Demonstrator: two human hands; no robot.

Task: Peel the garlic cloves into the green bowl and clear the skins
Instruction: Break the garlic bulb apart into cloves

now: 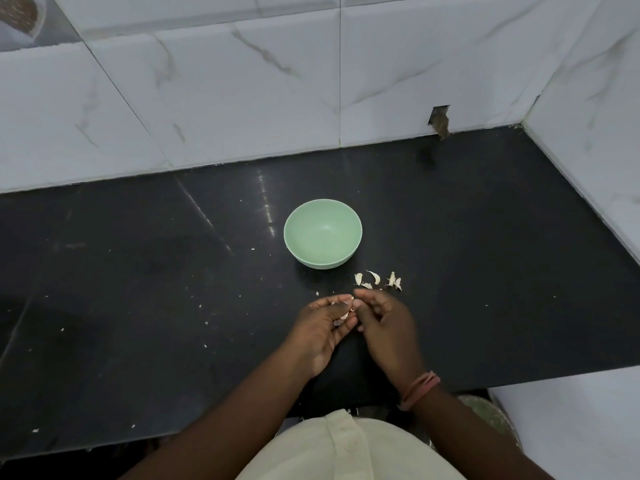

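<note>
A pale green bowl point(322, 233) stands on the black counter, and nothing shows inside it. Several unpeeled garlic cloves point(375, 279) lie just in front of it, to the right. Closer to me, my left hand point(323, 329) holds a garlic clove point(345, 314) in its curled fingers. My right hand point(384, 323) meets it from the right, thumb and fingertips pinching the top of the same clove. Both hands hover above the counter, a little nearer than the loose cloves.
Small white skin flakes point(204, 317) are scattered over the black counter point(138, 289), mostly left of my hands. White marble-look tile walls point(242, 91) close the back and the right side. The counter's front edge runs just before my body.
</note>
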